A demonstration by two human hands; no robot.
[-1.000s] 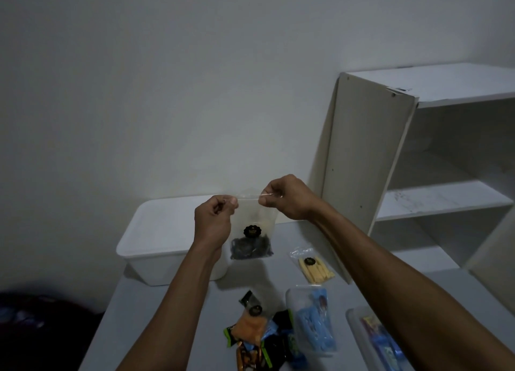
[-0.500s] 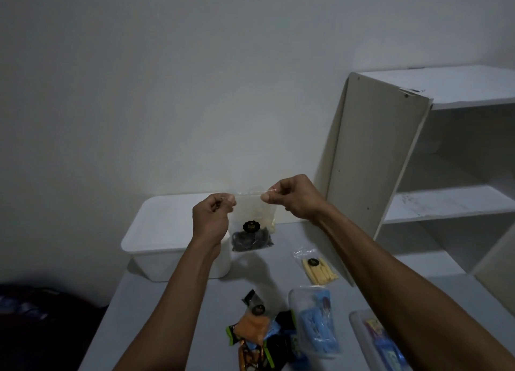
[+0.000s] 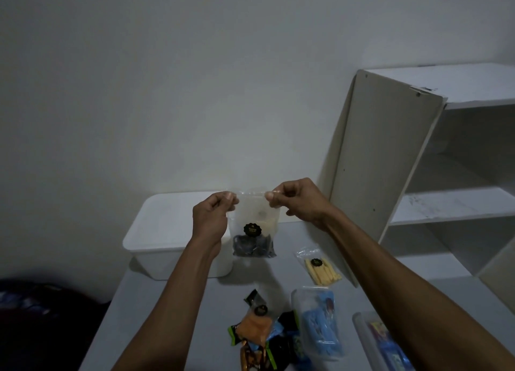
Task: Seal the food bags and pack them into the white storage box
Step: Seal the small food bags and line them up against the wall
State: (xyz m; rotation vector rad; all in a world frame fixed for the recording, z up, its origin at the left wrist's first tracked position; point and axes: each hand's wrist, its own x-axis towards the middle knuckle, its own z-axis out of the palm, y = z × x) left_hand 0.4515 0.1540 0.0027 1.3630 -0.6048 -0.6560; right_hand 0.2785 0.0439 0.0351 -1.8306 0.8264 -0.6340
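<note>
**Q:** What are the hands doing?

**A:** Both are raised above a grey table. The left hand and the right hand each pinch one top corner of a clear bag, fingers curled tight on its upper strip. The bag hangs upright between them, with dark food at the bottom and a round black label above it.

**Q:** Where is the box?

**A:** The white box sits on the table just behind the bag, its lid on.

**Q:** What else is there?

**A:** A bag of pale sticks lies near the right forearm. Nearer the camera lie a bag of blue items and a pile of packets, orange, black and green. A white shelf unit stands to the right.
</note>
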